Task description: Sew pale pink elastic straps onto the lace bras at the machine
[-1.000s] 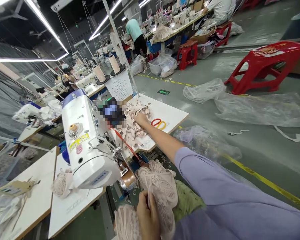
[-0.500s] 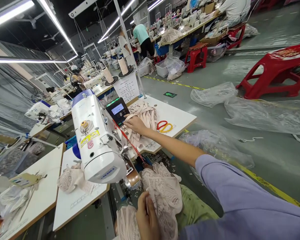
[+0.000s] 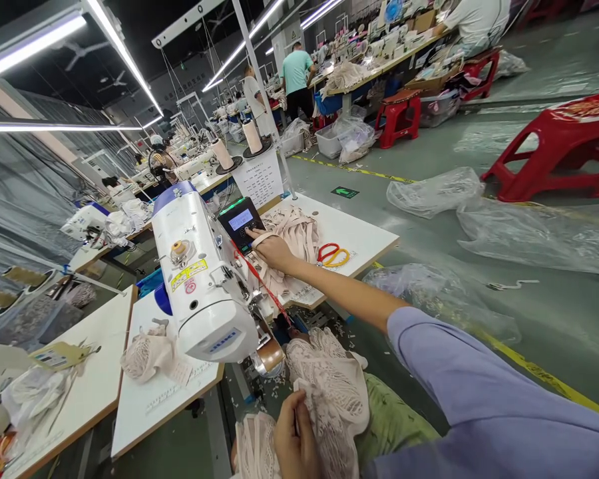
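My right hand reaches across to the sewing machine's control panel, its index finger stretched onto the buttons below the lit screen. A beige band crosses its fingers; whether they grip it I cannot make out. Closed in a pinch, my left hand holds the edge of beige lace fabric that lies over my lap. The white sewing machine stands left of both hands. Beige fabric strips are heaped beside the panel, with red-and-yellow scissors to their right.
A beige lace piece lies on the machine's white table. Thread cones stand behind the panel. Plastic bags and a red stool are on the floor to the right. Other people work at the back.
My right index finger has moved onto the panel's buttons. My left hand keeps its pinch on the lace. The whole view has shifted slightly.
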`<act>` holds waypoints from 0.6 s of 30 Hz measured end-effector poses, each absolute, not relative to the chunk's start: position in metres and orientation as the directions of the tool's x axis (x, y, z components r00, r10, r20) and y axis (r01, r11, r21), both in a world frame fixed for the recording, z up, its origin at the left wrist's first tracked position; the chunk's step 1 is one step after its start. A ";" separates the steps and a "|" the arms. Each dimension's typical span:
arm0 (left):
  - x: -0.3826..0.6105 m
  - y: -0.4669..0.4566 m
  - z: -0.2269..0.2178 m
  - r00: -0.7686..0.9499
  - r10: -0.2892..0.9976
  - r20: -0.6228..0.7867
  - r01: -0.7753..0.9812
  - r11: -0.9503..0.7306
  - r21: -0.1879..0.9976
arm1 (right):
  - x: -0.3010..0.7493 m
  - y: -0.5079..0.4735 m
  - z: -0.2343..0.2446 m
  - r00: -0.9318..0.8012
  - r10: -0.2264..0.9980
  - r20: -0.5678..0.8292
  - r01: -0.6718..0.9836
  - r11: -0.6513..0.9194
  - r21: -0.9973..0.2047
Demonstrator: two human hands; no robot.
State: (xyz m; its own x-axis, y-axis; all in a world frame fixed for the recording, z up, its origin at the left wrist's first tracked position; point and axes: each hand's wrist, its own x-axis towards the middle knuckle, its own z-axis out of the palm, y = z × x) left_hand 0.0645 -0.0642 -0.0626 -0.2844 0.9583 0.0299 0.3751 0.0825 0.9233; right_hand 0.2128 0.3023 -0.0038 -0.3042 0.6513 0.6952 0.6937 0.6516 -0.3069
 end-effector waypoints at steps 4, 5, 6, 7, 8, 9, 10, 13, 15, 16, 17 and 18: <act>0.062 -0.065 -0.063 -0.259 0.966 0.024 0.391 0.082 0.917 | 0.207 0.309 -0.013 -0.309 0.703 0.640 0.720 0.613 -0.325; 0.061 -0.065 -0.063 -0.238 0.971 0.016 0.399 0.083 0.913 | 0.205 0.311 -0.016 -0.309 0.718 0.623 0.725 0.602 -0.334; 0.061 -0.065 -0.062 -0.213 0.977 0.005 0.407 0.084 0.909 | 0.203 0.312 -0.019 -0.310 0.731 0.608 0.730 0.593 -0.341; 0.060 -0.066 -0.062 -0.191 0.981 -0.013 0.415 0.093 0.905 | 0.203 0.314 -0.020 -0.311 0.741 0.595 0.733 0.585 -0.346; 0.060 -0.066 -0.061 -0.173 0.984 -0.040 0.420 0.111 0.901 | 0.202 0.314 -0.021 -0.313 0.748 0.585 0.736 0.581 -0.348; 0.060 -0.066 -0.060 -0.161 0.985 -0.067 0.422 0.130 0.897 | 0.202 0.314 -0.021 -0.317 0.752 0.578 0.738 0.578 -0.348; 0.060 -0.067 -0.058 -0.153 0.984 -0.089 0.422 0.146 0.894 | 0.203 0.314 -0.020 -0.322 0.754 0.573 0.740 0.578 -0.345; 0.062 -0.068 -0.054 -0.134 0.987 -0.093 0.425 0.142 0.894 | 0.207 0.310 -0.015 -0.343 0.751 0.564 0.742 0.585 -0.327; 0.063 -0.069 -0.053 -0.134 0.989 -0.063 0.425 0.115 0.898 | 0.209 0.308 -0.012 -0.351 0.752 0.558 0.746 0.584 -0.319; 0.063 -0.069 -0.053 -0.138 0.989 -0.059 0.424 0.113 0.899 | 0.209 0.307 -0.010 -0.349 0.757 0.553 0.751 0.579 -0.318; 0.063 -0.070 -0.054 -0.143 0.988 -0.059 0.421 0.114 0.900 | 0.208 0.307 -0.010 -0.345 0.764 0.546 0.757 0.570 -0.319; 0.062 -0.070 -0.054 -0.145 0.987 -0.063 0.418 0.119 0.901 | 0.207 0.306 -0.009 -0.339 0.773 0.537 0.764 0.559 -0.322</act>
